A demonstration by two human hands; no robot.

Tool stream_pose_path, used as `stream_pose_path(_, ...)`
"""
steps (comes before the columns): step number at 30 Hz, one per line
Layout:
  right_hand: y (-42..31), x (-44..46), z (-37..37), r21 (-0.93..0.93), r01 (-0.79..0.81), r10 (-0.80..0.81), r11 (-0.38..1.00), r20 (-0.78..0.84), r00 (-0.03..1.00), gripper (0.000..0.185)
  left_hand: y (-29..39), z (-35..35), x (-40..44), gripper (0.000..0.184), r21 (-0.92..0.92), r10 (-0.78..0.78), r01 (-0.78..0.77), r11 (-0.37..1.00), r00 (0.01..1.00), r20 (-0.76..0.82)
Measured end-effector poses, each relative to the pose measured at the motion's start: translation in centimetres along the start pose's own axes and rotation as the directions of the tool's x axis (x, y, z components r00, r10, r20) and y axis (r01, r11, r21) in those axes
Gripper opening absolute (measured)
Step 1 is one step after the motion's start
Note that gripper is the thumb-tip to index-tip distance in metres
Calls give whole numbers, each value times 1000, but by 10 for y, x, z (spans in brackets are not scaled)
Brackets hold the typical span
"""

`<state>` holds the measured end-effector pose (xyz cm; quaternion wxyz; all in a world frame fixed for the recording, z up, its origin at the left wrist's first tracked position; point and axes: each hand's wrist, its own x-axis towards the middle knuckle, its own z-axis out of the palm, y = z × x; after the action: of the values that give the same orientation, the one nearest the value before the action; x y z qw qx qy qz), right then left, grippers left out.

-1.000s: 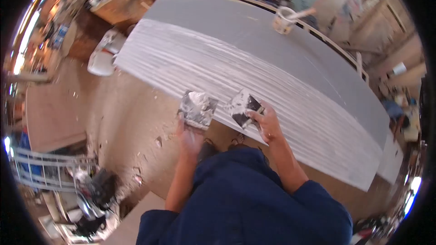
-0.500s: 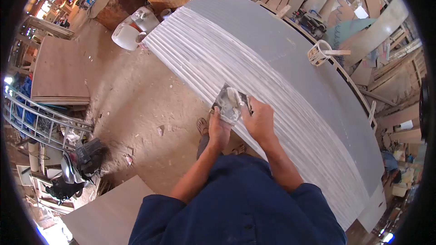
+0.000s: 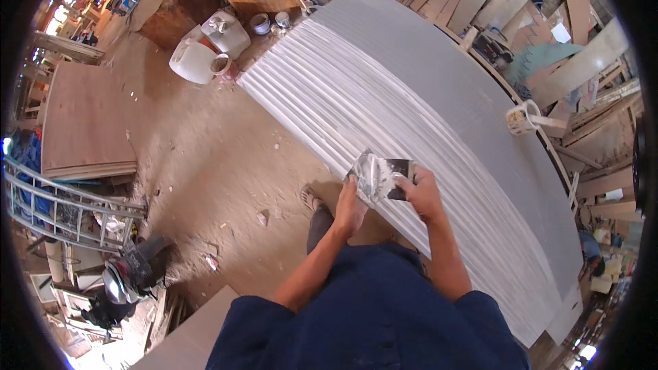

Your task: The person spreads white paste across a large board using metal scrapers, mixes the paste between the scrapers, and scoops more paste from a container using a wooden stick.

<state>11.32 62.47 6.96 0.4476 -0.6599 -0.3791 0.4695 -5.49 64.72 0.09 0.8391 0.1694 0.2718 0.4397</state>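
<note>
My left hand (image 3: 351,211) is closed on the near edge of a small flat plate (image 3: 356,170) smeared with whitish-grey putty (image 3: 378,179). My right hand (image 3: 423,197) grips a dark, flat scraper (image 3: 399,166), its thumb across the face. The scraper's left edge meets the putty on the plate. Both tools are over the near edge of a long panel (image 3: 329,106), whose near part is ribbed and whitened and whose far part is smooth grey (image 3: 439,75).
White jugs (image 3: 190,60), a paint-stained pot (image 3: 223,67) and small cans (image 3: 260,24) stand by the panel's far left end. A white basket-like container (image 3: 521,118) sits at its far edge. Stacked boards (image 3: 89,116) and a metal ladder-like frame (image 3: 75,209) are at left.
Both hands sit further right and lower in view, partly because the view has shifted. The right hand has turned the scraper, so more of its dark face shows beside the plate.
</note>
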Motion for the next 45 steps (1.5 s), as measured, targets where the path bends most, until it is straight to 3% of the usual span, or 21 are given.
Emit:
stream_pose_path(1,-7,15,9,248,-147,134,958,69,989,18,23,-12,5,62,4,-33,33,999,998,54)
stream_pose_path(2,-14,29,25,244,-153,142,958,61,988,18,50,-21,6,62,-2,-43,43,999,998,56)
stream_pose_path(4,-18,59,52,686,-271,159,675,223,962,26,103,-38,3,68,-68,-57,61,996,997,57)
stream_pose_path(5,-9,73,67,750,-348,203,562,282,938,33,131,-47,3,71,-50,-70,73,996,996,58)
stream_pose_path(6,2,89,83,753,-341,209,563,269,940,33,154,-58,3,71,-52,-82,85,995,995,65)
stream_pose_path(8,3,111,138,863,-363,70,351,362,929,32,197,-81,1,62,-95,-11,9,995,1000,-28)
stream_pose_path(12,-34,152,233,849,-494,50,187,494,868,30,271,-114,-1,64,60,167,-161,985,981,-98)
stream_pose_path(18,-65,213,309,848,-513,136,133,497,857,30,353,-169,15,62,75,206,-199,977,974,-98)
stream_pose_path(20,-54,230,321,855,-501,150,135,482,863,34,374,-180,27,63,36,224,-221,975,953,-205)
stream_pose_path(22,-35,255,338,874,-483,78,45,479,874,32,391,-192,48,65,13,210,-212,977,958,-196)
stream_pose_path(24,-40,270,333,886,-454,94,100,445,890,31,418,-214,73,62,-7,188,-191,982,973,-133)
stream_pose_path(26,-16,302,341,915,-379,79,138,371,925,33,443,-190,112,60,58,211,-203,977,956,-202)
stream_pose_path(27,-21,304,331,923,-377,134,80,365,921,33,451,-181,124,60,52,184,-177,983,966,-181)
stream_pose_path(29,-13,330,322,910,-306,273,280,230,934,32,477,-184,156,59,57,133,-125,991,977,-168)
stream_pose_path(31,-23,355,310,838,-251,359,485,71,931,28,500,-173,185,59,55,101,-93,994,983,-151)
stream_pose_path(32,-38,370,301,842,-242,355,482,65,933,28,509,-167,202,60,47,63,-57,997,990,-123)
stream_pose_path(33,-52,380,293,560,-249,364,790,-102,926,27,517,-164,216,59,26,41,-39,999,996,-76)
stream_pose_path(34,-60,382,287,167,-276,311,947,-248,918,26,521,-168,224,59,25,28,-26,999,996,-87)
stream_pose_path(35,-62,388,287,164,-291,325,942,-247,913,26,527,-175,235,59,23,15,-12,1000,990,-137)
stream_pose_path(37,-74,410,285,-364,-94,-64,927,-399,915,25,538,-170,260,57,29,-19,22,999,994,-108)
stream_pose_path(45,-106,452,328,-694,-211,-67,689,-351,934,36,573,-185,330,58,62,-222,221,973,975,-1)
